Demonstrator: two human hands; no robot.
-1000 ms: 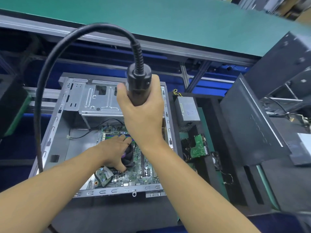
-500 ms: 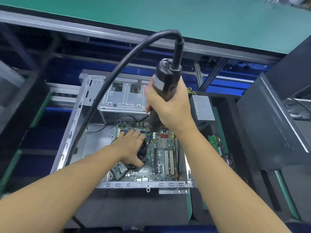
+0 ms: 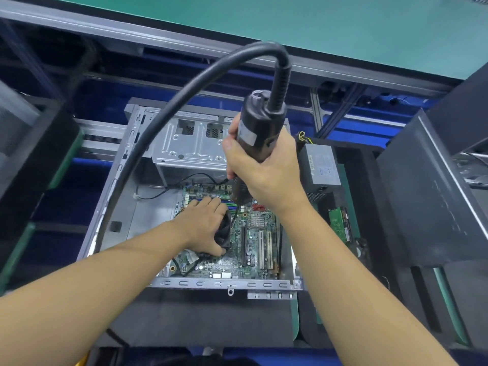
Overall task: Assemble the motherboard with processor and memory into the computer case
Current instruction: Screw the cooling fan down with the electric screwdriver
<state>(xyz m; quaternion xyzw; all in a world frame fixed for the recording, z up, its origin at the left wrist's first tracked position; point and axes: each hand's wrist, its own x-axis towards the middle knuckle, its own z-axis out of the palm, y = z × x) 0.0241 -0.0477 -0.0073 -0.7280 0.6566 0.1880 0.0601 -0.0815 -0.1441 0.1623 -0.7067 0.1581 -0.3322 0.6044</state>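
Screw-down step: right hand (image 3: 266, 175) wrapped round screwdriver (image 3: 253, 133), left hand (image 3: 203, 225) clasping cooler fan (image 3: 224, 233) on motherboard (image 3: 254, 228) in case (image 3: 211, 283); next, bit needs squaring on screw.

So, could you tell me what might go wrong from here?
The bit of the electric screwdriver sits close beside the left hand holding the cooler fan; a slip could hit the fingers. A skidding bit could also scratch the motherboard. The thick cable arcs over the case and may tug the tool in the right hand off line.
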